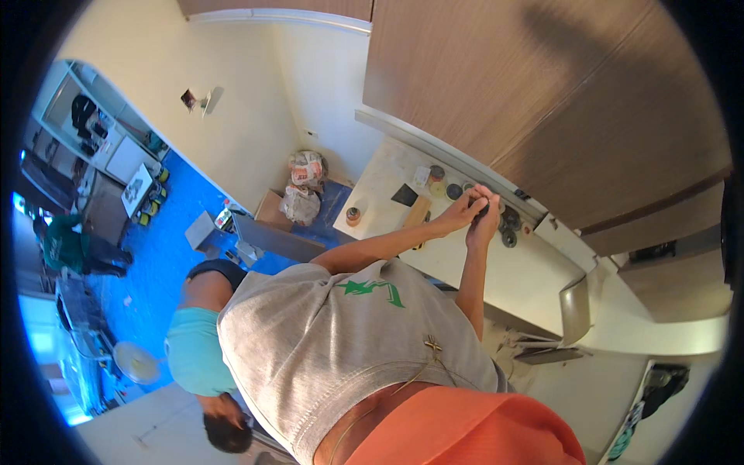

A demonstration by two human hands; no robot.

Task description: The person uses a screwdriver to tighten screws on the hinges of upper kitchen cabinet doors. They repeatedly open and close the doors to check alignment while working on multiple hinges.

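Over the pale countertop [535,288], my two hands come together at chest height. My left hand [457,217] reaches in from the left with fingers bent. Beside it, my right hand [487,223] is curled, and its fingers meet those of the left. A small dark object [482,209] shows between them; its kind cannot be made out. Just past the hands lie several dark round pieces [510,219]. Left of them are a small jar [437,173], a wooden block [417,211] and a dark flat square [404,194].
Wood-grain cabinets [527,85] hang above the counter. An orange-brown jar [353,215] stands at its left end. Stuffed plastic bags [301,203] sit by the wall corner. A person in turquoise [200,349] bends close on my left; another in green [68,244] stands on blue floor covering [167,263].
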